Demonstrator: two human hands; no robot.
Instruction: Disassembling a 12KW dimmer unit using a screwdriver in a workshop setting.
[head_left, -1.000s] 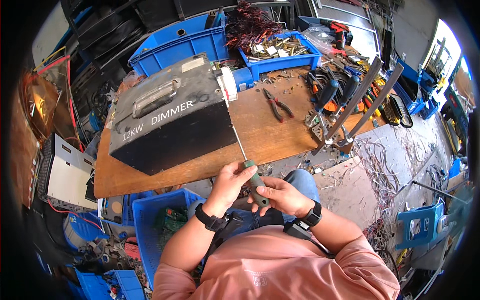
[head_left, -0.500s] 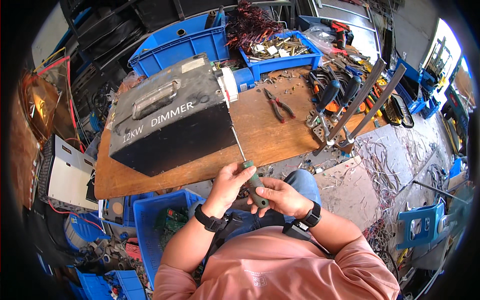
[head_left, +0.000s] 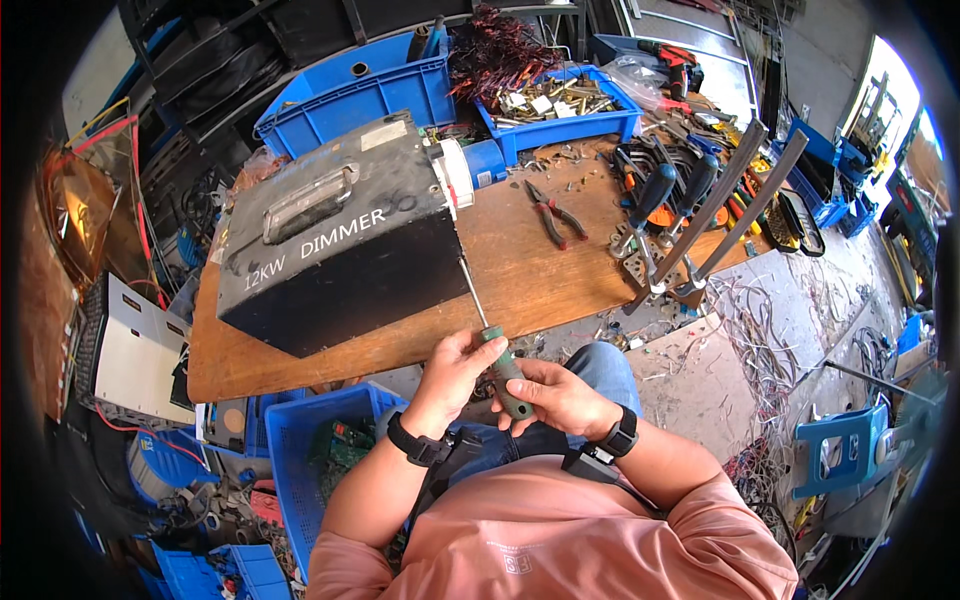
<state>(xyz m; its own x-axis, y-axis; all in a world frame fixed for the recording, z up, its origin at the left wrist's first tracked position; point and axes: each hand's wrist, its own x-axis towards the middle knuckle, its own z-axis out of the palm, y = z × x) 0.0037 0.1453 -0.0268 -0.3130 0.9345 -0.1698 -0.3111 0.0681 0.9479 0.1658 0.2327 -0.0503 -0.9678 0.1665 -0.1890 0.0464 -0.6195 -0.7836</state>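
Both of my hands grip one screwdriver (head_left: 504, 372) with a dark green handle. Around the front of the handle, by the shaft, my left hand (head_left: 456, 372) is closed. My right hand (head_left: 562, 395) holds the rear end of it, thumb on top. The thin metal shaft slants up and left, its tip close to the lower right edge of a black metal box (head_left: 340, 255); whether it touches cannot be made out. This box has a carry handle (head_left: 308, 204) on top and a white and blue round connector (head_left: 470, 165) on its right side.
Red-handled pliers (head_left: 556, 215) lie on the wooden table (head_left: 520, 285). To the right stand clamps with metal bars (head_left: 712, 200) and blue handles. Behind are a blue bin (head_left: 360, 95) and a blue tray (head_left: 570, 132) of metal pieces. A blue crate (head_left: 300, 475) stands below the table's front edge.
The screwdriver and both hands have shifted very slightly, with the grip unchanged. The box appears in nearly the same place.
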